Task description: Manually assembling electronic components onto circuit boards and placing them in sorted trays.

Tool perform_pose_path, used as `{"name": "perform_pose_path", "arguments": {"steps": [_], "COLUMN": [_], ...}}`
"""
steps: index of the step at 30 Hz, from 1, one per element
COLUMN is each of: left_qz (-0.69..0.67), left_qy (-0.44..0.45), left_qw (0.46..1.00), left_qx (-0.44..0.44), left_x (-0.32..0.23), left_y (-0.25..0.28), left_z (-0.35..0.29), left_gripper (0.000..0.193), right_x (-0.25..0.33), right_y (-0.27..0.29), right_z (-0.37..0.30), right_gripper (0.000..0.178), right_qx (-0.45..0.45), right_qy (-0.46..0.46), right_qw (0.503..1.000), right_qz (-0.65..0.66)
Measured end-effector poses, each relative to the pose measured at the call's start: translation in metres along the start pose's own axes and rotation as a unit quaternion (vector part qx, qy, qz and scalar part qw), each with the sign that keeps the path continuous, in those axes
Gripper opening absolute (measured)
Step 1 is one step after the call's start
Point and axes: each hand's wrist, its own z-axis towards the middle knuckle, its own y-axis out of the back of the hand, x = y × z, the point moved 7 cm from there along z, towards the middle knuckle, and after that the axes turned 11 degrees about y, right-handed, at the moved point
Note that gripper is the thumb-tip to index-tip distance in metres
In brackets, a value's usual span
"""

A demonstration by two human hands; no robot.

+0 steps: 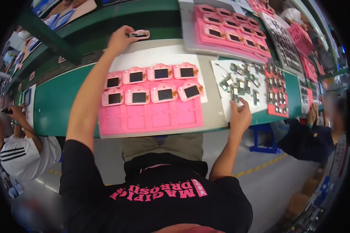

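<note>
Out at the far side of the bench, my left hand [121,39] is closed on a small pink casing [140,34] with a dark screen in it. My right hand [241,114] pinches the near end of a small green circuit board [234,94] at the edge of a white sheet. Between my arms lies a pink foam tray [151,123]. Its two far rows hold several pink camera-shaped casings [161,73] with dark screens, and the nearest row has bare recesses. One casing [191,91] at the right sits tilted.
More circuit boards [243,83] lie loose on the white sheet, with a red tray of boards [276,91] beyond. Stacked pink trays of casings [231,31] stand at the back right. A green rail [151,23] runs along the far side. Other people work at both sides.
</note>
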Motion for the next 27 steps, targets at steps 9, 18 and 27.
{"name": "perform_pose_path", "arguments": {"steps": [9,18,27], "left_qz": [-0.081,-0.49,-0.637], "left_qy": [-0.09,0.062,0.205], "left_qw": [0.992,0.794,0.698], "left_qx": [-0.021,0.355,0.256], "left_x": [-0.087,-0.137,-0.059], "left_y": [0.037,-0.082,-0.049], "left_z": [-0.1,-0.373,-0.378], "left_gripper": [0.048,0.051,0.016], "right_x": [0.017,0.144,0.152], "right_y": [0.033,-0.016,-0.036], "right_z": [-0.019,-0.123,-0.072], "right_gripper": [0.035,0.049,0.034], "right_qx": [-0.081,0.066,0.117], "right_qy": [-0.006,0.173,0.217], "right_qw": [0.955,0.882,0.928], "right_qz": [0.286,0.432,0.281]}}
